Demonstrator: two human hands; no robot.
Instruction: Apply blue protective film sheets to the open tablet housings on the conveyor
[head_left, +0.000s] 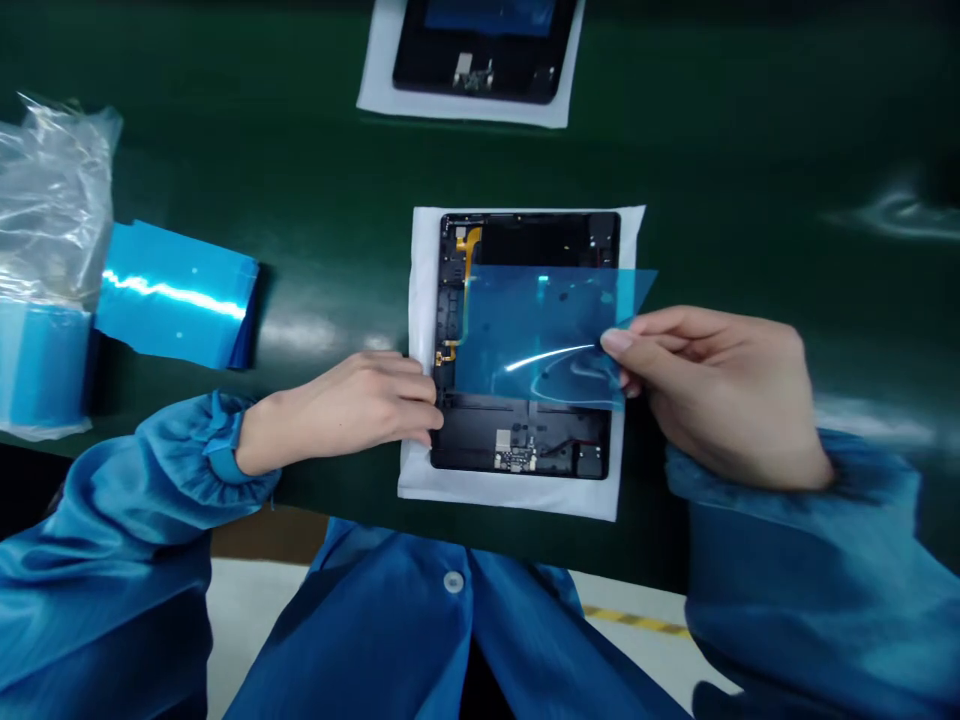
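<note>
An opened tablet (480,435) lies on a white foam sheet (510,495), its circuit boards, orange flex cable and black inner housing showing. My right hand (720,385) pinches the right edge of a clear blue plastic film (525,330) between thumb and fingers. That film spans the middle of the tablet and sticks out past its right side; whether it touches the parts beneath I cannot tell. At the tablet's left edge, my left hand (367,400) is closed, with bent fingertips against the housing and the foam sheet.
To the left lies a stack of blue films (176,295), beside a clear plastic bag (52,220) holding more blue sheets. Beyond, a second opened tablet (480,70) rests on its own white sheet. The green tabletop (300,150) has its front edge close to my body.
</note>
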